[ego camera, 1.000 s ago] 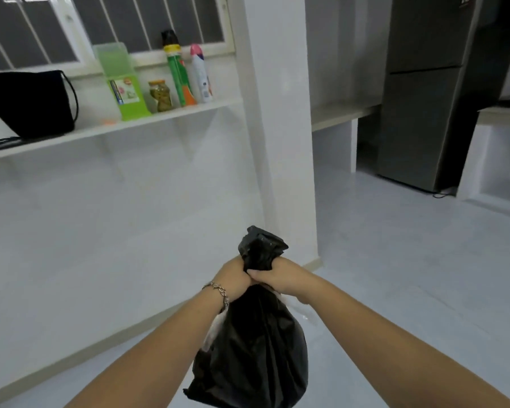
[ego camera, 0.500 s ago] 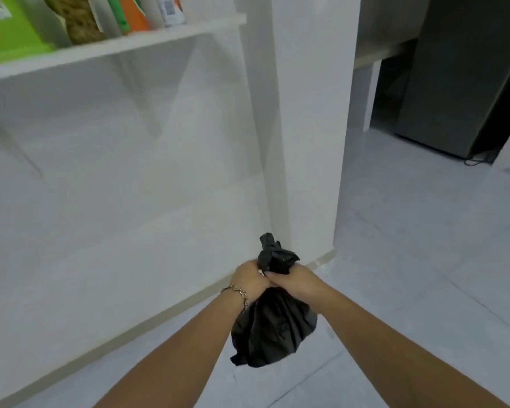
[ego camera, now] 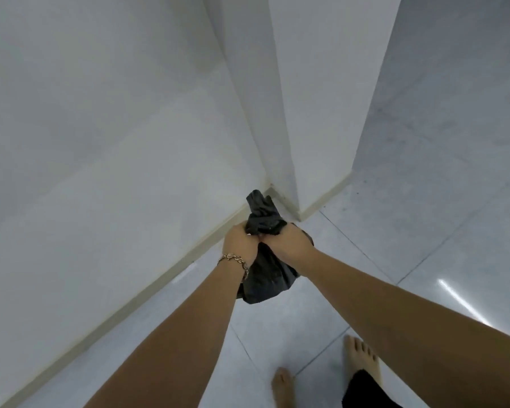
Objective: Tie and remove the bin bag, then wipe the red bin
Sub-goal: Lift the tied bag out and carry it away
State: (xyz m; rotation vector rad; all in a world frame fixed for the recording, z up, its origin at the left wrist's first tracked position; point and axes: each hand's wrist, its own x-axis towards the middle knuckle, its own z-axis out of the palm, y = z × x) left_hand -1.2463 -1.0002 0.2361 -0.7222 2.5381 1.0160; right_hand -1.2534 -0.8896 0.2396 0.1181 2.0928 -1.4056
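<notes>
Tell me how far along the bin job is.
Done: the black plastic bin bag is out of the bin, hanging above the floor. In hand: the left hand and right hand grip its gathered neck. Left: wiping the red bin, which isn't in view.

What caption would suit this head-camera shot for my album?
Both hands, left and right, grip the gathered neck of a small black plastic bin bag above a pale tiled floor.

Setting: indoor domestic room, probably a home; pale glossy floor tiles (ego camera: pixel 424 231) with thin grout lines from 3 to 6 o'clock; plain white wall (ego camera: pixel 100 128) from 9 to 12 o'clock; square white pillar (ego camera: pixel 321 98) at 12 o'clock; cream skirting (ego camera: pixel 147 285) along the wall base; bare feet (ego camera: pixel 361 359) at 5 o'clock.
</notes>
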